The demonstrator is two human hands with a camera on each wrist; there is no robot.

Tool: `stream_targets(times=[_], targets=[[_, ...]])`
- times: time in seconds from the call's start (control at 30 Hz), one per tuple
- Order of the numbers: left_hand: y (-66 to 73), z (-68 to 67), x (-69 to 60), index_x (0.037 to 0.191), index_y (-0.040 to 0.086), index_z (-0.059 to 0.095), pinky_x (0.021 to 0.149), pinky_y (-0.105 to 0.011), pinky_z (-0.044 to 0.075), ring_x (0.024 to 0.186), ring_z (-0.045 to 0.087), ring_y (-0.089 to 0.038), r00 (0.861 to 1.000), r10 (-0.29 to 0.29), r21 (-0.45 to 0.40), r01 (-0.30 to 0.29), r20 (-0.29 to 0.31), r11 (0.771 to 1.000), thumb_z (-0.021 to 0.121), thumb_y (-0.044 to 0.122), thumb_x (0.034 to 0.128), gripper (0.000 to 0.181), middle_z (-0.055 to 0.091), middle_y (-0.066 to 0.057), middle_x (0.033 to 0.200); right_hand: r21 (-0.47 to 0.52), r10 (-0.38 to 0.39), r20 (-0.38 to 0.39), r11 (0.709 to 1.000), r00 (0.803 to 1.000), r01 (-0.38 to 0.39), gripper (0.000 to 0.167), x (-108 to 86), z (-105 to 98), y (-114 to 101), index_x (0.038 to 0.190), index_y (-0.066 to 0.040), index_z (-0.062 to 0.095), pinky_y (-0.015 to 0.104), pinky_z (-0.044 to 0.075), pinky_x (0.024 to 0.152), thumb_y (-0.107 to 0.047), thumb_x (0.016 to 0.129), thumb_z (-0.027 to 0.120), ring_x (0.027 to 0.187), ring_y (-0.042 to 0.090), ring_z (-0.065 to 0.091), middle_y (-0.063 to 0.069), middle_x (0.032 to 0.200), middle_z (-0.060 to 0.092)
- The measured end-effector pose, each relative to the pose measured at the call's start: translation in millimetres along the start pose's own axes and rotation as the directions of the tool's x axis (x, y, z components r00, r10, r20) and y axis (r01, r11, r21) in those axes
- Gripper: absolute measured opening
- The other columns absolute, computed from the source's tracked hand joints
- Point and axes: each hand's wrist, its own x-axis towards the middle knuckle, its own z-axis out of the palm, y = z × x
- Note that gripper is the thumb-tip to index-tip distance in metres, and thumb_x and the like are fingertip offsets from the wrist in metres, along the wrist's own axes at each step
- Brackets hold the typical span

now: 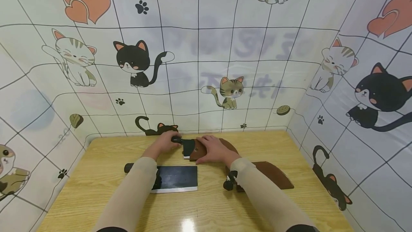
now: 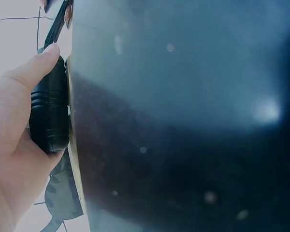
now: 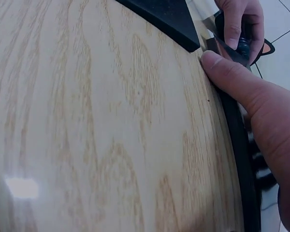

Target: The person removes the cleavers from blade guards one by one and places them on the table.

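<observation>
Your left hand [image 1: 165,143] grips a knife [image 1: 187,145] by its black handle [image 1: 176,139]. Your right hand [image 1: 215,149] holds the brown sheath [image 1: 200,150] overlapping its blade [image 1: 188,150], near a cleaver [image 1: 178,177]

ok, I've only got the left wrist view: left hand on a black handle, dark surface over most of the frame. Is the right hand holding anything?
Observer: Yes. In the head view the right hand holds a curved brown piece.
Operator: Anything showing between that and the black handle?
Observer: A short dark blade section with a pale strip along its near edge.
Operator: Anything else outside my frame?
Observer: A second brown piece, partly hidden by the right sleeve.
</observation>
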Motion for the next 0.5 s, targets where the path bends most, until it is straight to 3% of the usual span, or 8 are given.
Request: stream_targets(times=[0.33, 0.5], targets=[[-0.6, 2.3, 0.7, 0.132, 0.006, 0.074, 0.113, -0.058, 0.049, 0.130, 0.064, -0.039, 0.997, 0.057, 0.035, -0.055, -0.059, 0.998, 0.081, 0.017, 0.1028, 0.032, 0.070, -0.016, 0.134, 0.001, -0.011, -0.045, 1.000, 0.999, 0.011, 0.117, -0.8, -3, 1, 0.172, -0.019, 0.041, 0.056, 0.035, 0.127, -0.082, 0.082, 0.082, 0.157, 0.034, 0.038, 0.008, 0.168, 0.045], [0.6, 0.9, -1.9, 0.133, 0.007, 0.075, 0.112, -0.058, 0.049, 0.128, 0.065, -0.038, 0.993, 0.072, 0.022, -0.070, -0.098, 0.997, 0.083, 0.024, 0.1024, 0.035, 0.070, -0.013, 0.133, -0.012, -0.037, -0.079, 0.999, 0.996, 0.036, 0.118, -4.6, -10, 0, 0.172, -0.018, 0.042, 0.056, 0.034, 0.127, -0.082, 0.081, 0.082, 0.158, 0.032, 0.037, 0.006, 0.167, 0.045]])
